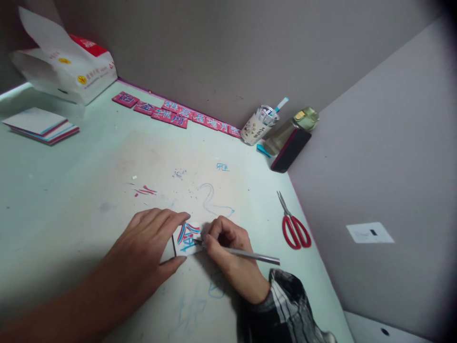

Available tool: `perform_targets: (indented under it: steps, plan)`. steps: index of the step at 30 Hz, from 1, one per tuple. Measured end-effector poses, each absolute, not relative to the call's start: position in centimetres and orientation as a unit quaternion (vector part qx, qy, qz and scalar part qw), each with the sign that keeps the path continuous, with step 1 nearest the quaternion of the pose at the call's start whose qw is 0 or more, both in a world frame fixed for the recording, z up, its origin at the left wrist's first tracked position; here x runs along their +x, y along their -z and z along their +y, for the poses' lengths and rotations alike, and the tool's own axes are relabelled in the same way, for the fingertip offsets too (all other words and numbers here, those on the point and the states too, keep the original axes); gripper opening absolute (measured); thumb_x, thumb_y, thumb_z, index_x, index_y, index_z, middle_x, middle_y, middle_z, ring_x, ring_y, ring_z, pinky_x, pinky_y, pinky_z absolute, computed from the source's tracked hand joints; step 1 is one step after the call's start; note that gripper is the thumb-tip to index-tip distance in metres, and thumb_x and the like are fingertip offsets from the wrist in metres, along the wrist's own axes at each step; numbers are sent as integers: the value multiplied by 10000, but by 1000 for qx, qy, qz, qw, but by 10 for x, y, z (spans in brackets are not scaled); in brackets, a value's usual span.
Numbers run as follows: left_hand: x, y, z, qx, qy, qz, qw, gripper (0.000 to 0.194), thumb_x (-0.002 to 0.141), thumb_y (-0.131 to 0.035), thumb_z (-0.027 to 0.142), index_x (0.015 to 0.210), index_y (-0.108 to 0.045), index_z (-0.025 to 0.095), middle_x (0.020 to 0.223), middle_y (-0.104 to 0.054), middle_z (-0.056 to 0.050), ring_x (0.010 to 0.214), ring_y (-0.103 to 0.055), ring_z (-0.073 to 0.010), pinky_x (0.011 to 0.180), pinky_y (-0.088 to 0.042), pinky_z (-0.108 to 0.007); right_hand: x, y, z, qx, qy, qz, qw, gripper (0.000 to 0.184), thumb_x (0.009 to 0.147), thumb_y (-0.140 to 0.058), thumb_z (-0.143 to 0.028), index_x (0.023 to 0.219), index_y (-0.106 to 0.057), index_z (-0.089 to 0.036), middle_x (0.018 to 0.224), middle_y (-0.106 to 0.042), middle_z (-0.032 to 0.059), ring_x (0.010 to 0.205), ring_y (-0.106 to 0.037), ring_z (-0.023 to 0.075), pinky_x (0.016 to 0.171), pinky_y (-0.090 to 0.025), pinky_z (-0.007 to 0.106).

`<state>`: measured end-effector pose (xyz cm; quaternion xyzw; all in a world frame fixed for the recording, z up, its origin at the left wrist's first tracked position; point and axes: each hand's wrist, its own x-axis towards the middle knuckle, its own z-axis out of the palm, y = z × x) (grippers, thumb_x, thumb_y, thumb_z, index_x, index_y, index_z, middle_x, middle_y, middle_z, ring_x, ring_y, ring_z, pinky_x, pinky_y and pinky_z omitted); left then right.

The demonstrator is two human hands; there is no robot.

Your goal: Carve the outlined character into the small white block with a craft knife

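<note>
A small white board (180,250) with a layered top lies on the table, bearing a Chinese character drawn in blue with red strokes in its upper part. Thumb and forefinger of my left hand (152,240) grip its left side, at the top and bottom edges. My right hand (230,247) is closed round a slim silver craft knife (255,256), whose tip meets the character near the board's middle. Thin red strips (145,191) lie beyond my left hand. Part of the board's right edge is hidden by my right fingers.
Red-handled scissors (296,232) lie to the right. Along the back wall are red character tiles (169,117), a pen cup (255,128), a green-lidded bottle (282,138) and a leaning phone (291,150). Stacked boards (35,121) and a paper bag (82,71) are at left.
</note>
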<state>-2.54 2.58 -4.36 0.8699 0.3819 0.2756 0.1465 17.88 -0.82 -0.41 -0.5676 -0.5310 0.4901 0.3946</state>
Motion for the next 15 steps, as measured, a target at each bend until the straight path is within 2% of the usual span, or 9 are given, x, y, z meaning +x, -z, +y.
perform_targets:
  steps: [7, 15]
  plan:
    - [-25, 41, 27, 873, -277, 377, 137, 512, 848, -621, 183, 1328, -447, 210, 1155, -678, -69, 1043, -620, -287, 929, -439, -435, 179, 6, -9, -560, -478, -551, 393, 235, 907, -615, -205, 727, -465, -225, 693, -483, -48, 643, -405, 130, 597, -329, 294]
    - [-25, 41, 26, 871, -275, 376, 154, 508, 867, -618, 179, 1342, -440, 218, 1166, -662, -69, 1059, -597, -287, 942, -426, -445, 176, 3, -9, -562, -472, -566, 374, 211, 875, -611, -205, 722, -468, -229, 674, -480, -45, 620, -394, 131, 573, -324, 294]
